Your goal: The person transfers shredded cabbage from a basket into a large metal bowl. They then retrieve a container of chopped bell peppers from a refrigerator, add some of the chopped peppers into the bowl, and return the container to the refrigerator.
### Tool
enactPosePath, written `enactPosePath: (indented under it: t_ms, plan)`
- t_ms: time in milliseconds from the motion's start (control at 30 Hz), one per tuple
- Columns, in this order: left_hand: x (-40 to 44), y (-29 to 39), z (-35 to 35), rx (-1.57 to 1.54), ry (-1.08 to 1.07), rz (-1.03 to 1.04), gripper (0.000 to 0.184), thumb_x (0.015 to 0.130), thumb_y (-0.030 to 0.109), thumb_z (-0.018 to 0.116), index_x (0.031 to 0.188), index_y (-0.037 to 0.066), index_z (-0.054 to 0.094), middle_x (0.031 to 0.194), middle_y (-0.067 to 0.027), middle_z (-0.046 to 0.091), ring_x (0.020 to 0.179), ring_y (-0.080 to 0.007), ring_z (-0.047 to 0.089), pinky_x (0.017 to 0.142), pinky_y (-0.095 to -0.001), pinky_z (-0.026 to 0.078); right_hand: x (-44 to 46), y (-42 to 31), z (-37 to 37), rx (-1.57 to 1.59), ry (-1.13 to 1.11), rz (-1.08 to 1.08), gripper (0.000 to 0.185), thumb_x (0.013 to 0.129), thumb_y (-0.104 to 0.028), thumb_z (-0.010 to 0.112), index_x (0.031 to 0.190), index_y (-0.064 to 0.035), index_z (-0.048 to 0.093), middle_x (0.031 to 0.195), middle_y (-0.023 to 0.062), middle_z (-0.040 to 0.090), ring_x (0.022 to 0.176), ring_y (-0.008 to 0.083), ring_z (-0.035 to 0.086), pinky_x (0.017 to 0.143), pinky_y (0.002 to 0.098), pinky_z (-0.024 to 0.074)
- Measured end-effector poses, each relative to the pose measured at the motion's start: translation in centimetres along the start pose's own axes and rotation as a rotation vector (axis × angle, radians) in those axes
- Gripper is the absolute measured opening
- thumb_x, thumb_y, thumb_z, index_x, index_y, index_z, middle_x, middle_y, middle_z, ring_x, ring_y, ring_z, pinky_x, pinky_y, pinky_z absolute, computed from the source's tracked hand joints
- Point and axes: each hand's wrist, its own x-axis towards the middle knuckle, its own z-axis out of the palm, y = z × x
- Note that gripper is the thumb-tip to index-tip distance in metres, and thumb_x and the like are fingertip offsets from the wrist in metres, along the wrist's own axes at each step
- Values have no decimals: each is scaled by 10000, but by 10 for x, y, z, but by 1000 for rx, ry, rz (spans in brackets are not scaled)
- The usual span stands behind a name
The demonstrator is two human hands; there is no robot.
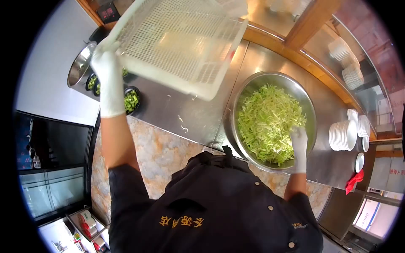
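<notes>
A white perforated plastic basket (168, 46) is tilted above the steel counter, upper middle. My left hand (105, 55), in a white glove, grips its left edge. To the right a large steel bowl (310, 101) holds a heap of shredded pale green vegetable (270, 118). My right hand (298, 141), also gloved, rests on the shreds at the bowl's right side; its fingertips are partly hidden among them, so what it holds cannot be made out.
Small black bowls of chopped greens (131, 100) and a steel bowl (79, 65) sit at the left. Stacked white dishes (342, 135) and a red cloth (354, 181) are at the right. Stray shreds lie on the counter (164, 111). A wood-framed window borders the back.
</notes>
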Motion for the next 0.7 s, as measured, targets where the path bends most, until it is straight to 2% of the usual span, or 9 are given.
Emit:
enactPosePath:
  t_ms: [33, 133, 300, 367, 433, 500, 633, 667, 700]
  plan:
    - [7, -20, 8, -43, -2, -37, 333, 821, -126, 630, 1145, -92, 696, 1042, -178, 730, 879, -236, 706, 787, -294, 554, -27, -8, -5, 105, -42, 214, 282, 915, -149, 710, 1168, -25, 716, 1102, 149, 725, 1014, 227, 675, 927, 348, 516]
    - [6, -80, 46, -111, -33, -197, 341, 782, -170, 642, 1115, -116, 691, 1034, -182, 731, 898, -291, 705, 832, -359, 579, -94, 21, 14, 271, 9, 334, 266, 955, -161, 687, 1158, 11, 705, 1029, 96, 731, 906, 190, 666, 878, 309, 519]
    - [2, -194, 87, 605, -95, -425, 286, 813, 65, 683, 1057, -73, 736, 1065, -199, 752, 955, -261, 734, 841, -357, 570, -175, 0, 22, 453, 206, 695, 226, 964, -148, 689, 1119, 18, 685, 956, 49, 701, 832, 158, 631, 810, 293, 521]
    - [-2, -253, 84, 1209, -422, -133, 286, 861, 173, 676, 1044, -34, 750, 983, -182, 763, 931, -250, 738, 803, -346, 557, -215, 15, 33, 519, 261, 803, 237, 968, -167, 687, 1143, -8, 671, 961, 48, 679, 855, 171, 628, 810, 327, 526]
    - [-23, -315, 83, 1110, -418, -388, 282, 921, 212, 630, 1089, 23, 752, 1033, -145, 760, 973, -267, 731, 840, -360, 558, -236, 23, 48, 685, 331, 962, 271, 974, -203, 684, 1181, -31, 650, 996, 50, 660, 904, 190, 627, 821, 363, 531]
    - [-53, -336, 66, 1240, -601, -279, 268, 953, 185, 589, 1123, 36, 732, 1101, -142, 739, 1024, -268, 713, 869, -367, 557, -253, 22, 64, 965, 441, 1158, 325, 984, -255, 678, 1232, -53, 622, 1060, 53, 644, 979, 215, 629, 843, 399, 534]
    - [-108, -319, 28, 1359, -865, 79, 262, 1017, 130, 508, 1189, 61, 692, 1236, -136, 696, 1125, -269, 677, 929, -381, 554, -245, 50, 100, 1488, 252, 972, 429, 1032, -322, 598, 1357, -47, 555, 1317, 99, 599, 1139, 284, 600, 972, 443, 505]
    - [-93, -434, -4, 950, -892, -241, 217, 990, 181, 585, 1130, 40, 673, 1117, -131, 708, 950, -271, 682, 844, -390, 560, -229, 37, 102, 1500, 363, 1056, 396, 1056, -273, 552, 1351, -9, 545, 1335, 118, 610, 1203, 306, 585, 1020, 454, 501]
    - [-103, -422, -2, 874, -826, -379, 233, 984, 200, 603, 1140, 35, 652, 1073, -118, 686, 894, -255, 662, 800, -388, 550, -218, 34, 107, 1625, 501, 1056, 349, 1030, -175, 611, 1317, 12, 548, 1260, 117, 631, 1160, 298, 594, 1075, 442, 474]
